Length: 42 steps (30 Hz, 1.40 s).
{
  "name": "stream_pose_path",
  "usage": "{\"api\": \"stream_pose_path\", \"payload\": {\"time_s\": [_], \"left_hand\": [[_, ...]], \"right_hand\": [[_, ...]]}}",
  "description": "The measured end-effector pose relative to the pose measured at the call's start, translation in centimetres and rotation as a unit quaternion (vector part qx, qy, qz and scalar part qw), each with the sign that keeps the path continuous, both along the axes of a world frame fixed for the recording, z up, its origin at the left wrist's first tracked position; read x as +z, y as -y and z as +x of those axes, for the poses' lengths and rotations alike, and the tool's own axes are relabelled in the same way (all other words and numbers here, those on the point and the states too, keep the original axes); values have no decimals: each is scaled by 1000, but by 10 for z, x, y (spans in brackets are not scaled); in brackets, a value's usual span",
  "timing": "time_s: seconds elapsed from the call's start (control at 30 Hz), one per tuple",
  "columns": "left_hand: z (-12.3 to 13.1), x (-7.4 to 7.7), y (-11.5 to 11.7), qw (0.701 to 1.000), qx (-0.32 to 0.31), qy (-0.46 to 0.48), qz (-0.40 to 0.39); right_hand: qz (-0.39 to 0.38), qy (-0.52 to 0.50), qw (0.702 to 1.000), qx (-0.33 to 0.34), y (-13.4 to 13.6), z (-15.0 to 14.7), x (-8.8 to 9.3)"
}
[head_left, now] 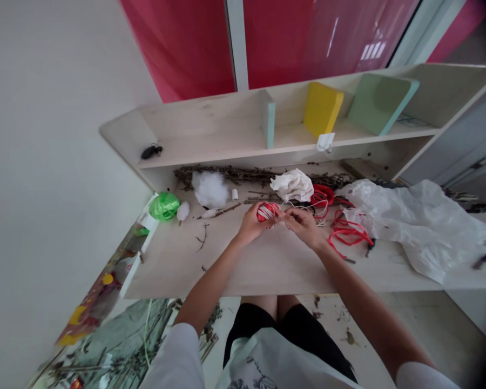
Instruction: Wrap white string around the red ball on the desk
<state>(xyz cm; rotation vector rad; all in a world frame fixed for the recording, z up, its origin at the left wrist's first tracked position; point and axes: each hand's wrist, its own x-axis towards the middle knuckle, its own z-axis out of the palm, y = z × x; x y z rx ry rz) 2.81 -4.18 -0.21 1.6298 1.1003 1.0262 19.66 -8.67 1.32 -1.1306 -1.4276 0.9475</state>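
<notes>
White sleeve [174, 359] at lower left, white printed shirt front [283, 362] at centre, both forearms reaching over a pale wooden desk [267, 270]. Curled closed, left hand [251, 224] gripping a red-and-white ball of string [266, 212] above the desk; right hand [303, 227] pinching thin white thread [308, 207]. Glossy green ribbon ball [164, 206] and fluffy cotton wool [210, 189] leftward; tangled red cord [348, 229] and crumpled white plastic [413, 227] rightward.

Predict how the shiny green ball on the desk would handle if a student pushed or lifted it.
The green ball looks round, so it would probably roll when pushed. Its glossy, crinkled wrapping suggests it is light for its size and perhaps slippery.
</notes>
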Motion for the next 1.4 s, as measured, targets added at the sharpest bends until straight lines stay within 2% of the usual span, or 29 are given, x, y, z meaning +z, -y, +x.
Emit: {"api": "stream_pose_path", "payload": {"time_s": [0.13,0.37,0.47,0.6,0.73,0.9,1.0,1.17,1.4], "left_hand": [[-2,-3,-4,1000,11,-2,2],[-2,-1,-5,998,17,60,-23],[-2,1,-4,998,11,55,-22],[-3,1,-4,999,-16,30,-19],[-3,-1,-2,998,-44,-8,41],[0,1,5,985,-88,-83,119],[2,-1,5,986,-81,-82,123],[-1,-9,-4,994,-51,-41,90],[-5,-7,-8,998,-56,10,25]], "right_hand": [[13,31,999,13,1,-4,-1],[-6,30,999,22,0,-4,-1],[-34,-5,999,30,0,-4,-3],[-73,-111,991,20,-2,-3,-8],[-81,-191,978,3,-4,2,-6],[-71,-229,971,-1,-5,11,2],[-83,-221,972,13,-3,12,2],[-111,-165,976,87,0,6,-2],[-112,-116,983,84,-2,4,-5]]}}
